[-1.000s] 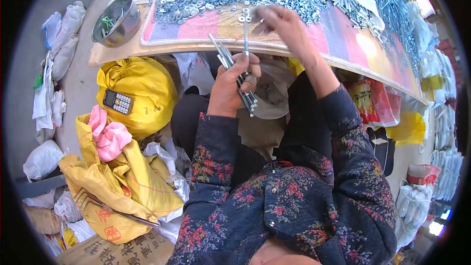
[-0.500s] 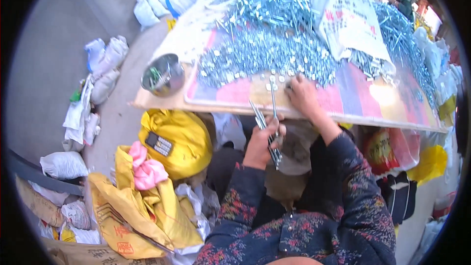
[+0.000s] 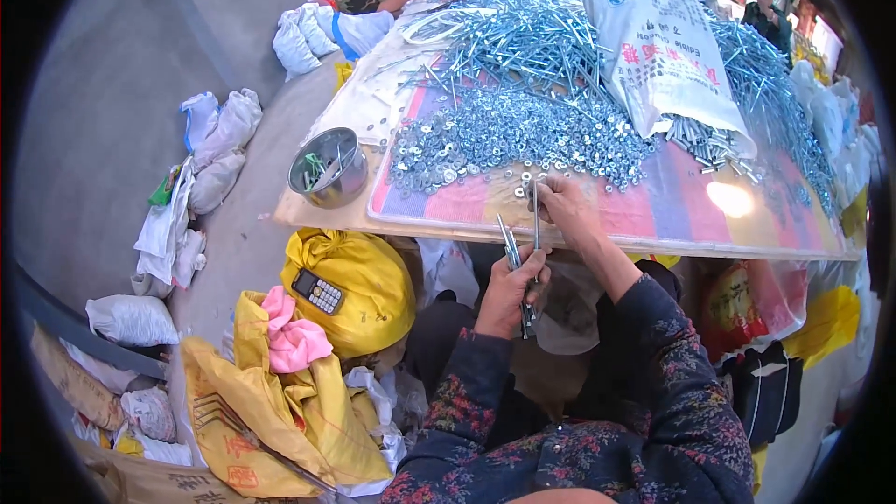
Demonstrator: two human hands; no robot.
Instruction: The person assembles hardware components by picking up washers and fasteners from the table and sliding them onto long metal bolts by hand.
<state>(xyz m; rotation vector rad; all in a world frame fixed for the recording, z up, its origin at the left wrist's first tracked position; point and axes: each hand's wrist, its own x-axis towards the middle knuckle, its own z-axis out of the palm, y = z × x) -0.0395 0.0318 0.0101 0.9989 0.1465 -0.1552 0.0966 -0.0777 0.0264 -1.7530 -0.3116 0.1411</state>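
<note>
Striped mat point(image 3: 658, 213) lies bare beside right hand point(image 3: 567, 212), near table edge point(image 3: 327, 216)

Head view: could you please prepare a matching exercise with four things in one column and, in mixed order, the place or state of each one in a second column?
Things:
1. left hand
2. phone
3. bowl
4. big white bag

Places and states:
A. at the near left corner of the table
B. lying on its side, metal tubes at its mouth
C. closed around a bunch of rods
D. resting on the yellow bundle

Right pairs: 1-C, 2-D, 3-A, 4-B
</note>
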